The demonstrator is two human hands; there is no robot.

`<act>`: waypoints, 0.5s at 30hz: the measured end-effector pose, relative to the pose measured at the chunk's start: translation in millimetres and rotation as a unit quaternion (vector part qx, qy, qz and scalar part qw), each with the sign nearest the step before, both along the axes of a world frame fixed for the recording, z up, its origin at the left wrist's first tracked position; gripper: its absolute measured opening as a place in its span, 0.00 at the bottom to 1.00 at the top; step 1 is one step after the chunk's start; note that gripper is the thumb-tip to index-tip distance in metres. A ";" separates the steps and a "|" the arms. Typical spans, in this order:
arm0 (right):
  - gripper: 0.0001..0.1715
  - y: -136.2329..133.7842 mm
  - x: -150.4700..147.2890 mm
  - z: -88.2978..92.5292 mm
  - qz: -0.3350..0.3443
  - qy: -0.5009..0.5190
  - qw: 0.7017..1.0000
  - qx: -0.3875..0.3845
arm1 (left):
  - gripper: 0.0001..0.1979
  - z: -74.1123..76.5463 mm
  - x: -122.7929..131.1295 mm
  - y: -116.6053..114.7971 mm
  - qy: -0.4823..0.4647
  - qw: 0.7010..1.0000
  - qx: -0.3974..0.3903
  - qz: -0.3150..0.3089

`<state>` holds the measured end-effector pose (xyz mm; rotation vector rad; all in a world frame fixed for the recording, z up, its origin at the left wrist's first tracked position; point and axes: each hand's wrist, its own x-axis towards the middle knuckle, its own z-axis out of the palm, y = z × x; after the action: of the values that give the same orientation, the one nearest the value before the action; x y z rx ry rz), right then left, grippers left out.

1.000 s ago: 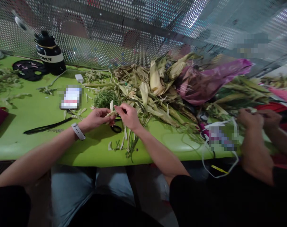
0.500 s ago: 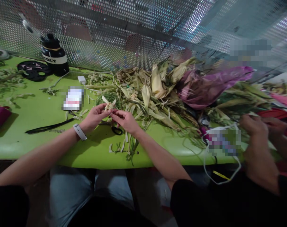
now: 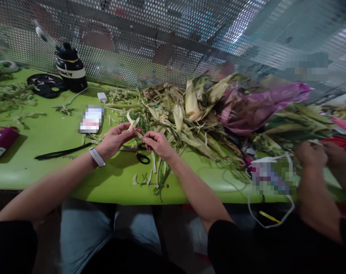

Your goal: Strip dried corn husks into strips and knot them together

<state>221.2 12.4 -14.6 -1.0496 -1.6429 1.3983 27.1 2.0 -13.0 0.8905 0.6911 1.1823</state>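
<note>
**Both hands pinch a pale husk over the green table**

The left hand point(image 3: 115, 137) is curled shut around the base of a small corn husk point(image 3: 133, 123), whose pale leaves fan upward. The right hand point(image 3: 159, 142) pinches one leaf between thumb and forefinger, probably to grip it from the opposite side. The corn husk sits just above the table point(image 3: 47, 133), before the husk pile point(image 3: 184, 114), with scissors point(image 3: 142, 156) lying beneath. A co-worker's hands point(image 3: 312, 156) are well apart, at the right.

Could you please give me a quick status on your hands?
Left hand and right hand both pinch one small pale husk strip. Black-handled scissors lie on green table beneath.
</note>
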 end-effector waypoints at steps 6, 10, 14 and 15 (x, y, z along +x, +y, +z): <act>0.18 -12.6 -5.7 -4.0 -0.230 -0.063 0.948 0.209 | 0.11 -3.5 6.0 -2.5 0.011 0.999 0.027 0.038; 0.14 -25.2 -17.6 -9.3 -0.129 -0.109 0.956 0.239 | 0.13 -4.7 12.9 -9.1 0.080 0.992 0.085 0.057; 0.20 -22.3 -27.9 -16.9 -0.037 -0.035 0.997 0.060 | 0.15 -5.5 17.5 -14.9 0.121 0.986 0.111 0.038; 0.21 -20.7 -29.2 -17.8 -0.032 -0.012 0.999 0.022 | 0.15 -6.3 18.1 -15.4 0.127 0.985 0.112 0.031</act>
<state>192.1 -8.3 -32.4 -1.0868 -1.6365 1.3072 45.2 -13.4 -19.3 1.2313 0.8058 1.2305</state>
